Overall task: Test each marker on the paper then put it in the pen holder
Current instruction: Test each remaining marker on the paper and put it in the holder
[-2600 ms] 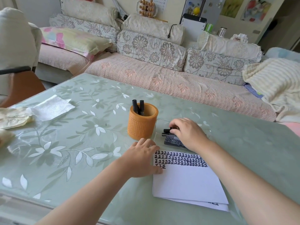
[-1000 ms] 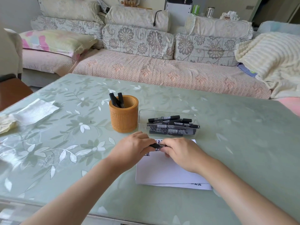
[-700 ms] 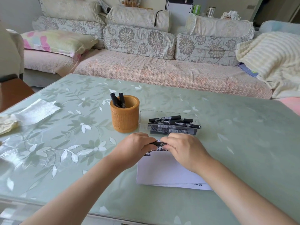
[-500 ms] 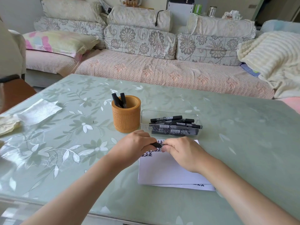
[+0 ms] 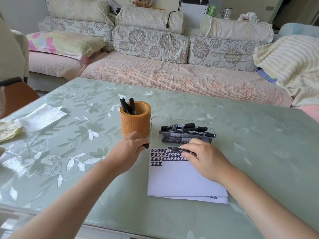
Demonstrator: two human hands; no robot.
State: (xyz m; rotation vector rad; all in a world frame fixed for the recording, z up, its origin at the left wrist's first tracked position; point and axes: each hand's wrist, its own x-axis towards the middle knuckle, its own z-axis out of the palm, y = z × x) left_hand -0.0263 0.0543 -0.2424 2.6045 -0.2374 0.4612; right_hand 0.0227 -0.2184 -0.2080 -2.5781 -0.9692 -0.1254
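Note:
My right hand [image 5: 205, 157] holds an uncapped black marker [image 5: 177, 150], its tip pointing left over the top of the white paper [image 5: 179, 181]. Rows of black test marks [image 5: 165, 156] cover the paper's upper part. My left hand [image 5: 128, 150] is closed on the marker's black cap [image 5: 146, 146], just left of the paper. An orange pen holder [image 5: 135, 121] stands behind my left hand with two black markers [image 5: 128, 106] in it. A clear plastic tray [image 5: 183, 120] to its right holds several black markers [image 5: 186, 132].
The green floral glass-topped table [image 5: 259, 144] carries a white tissue [image 5: 43, 117] and crumpled cloth [image 5: 8, 129] at the far left. A sofa with cushions [image 5: 172, 73] runs behind the table. A brown chair [image 5: 15, 95] stands at the left edge.
My right hand took a marker from the tray and brought it over the paper. Both hands gripped it together, then pulled apart: the cap stays in my left hand, the marker in my right.

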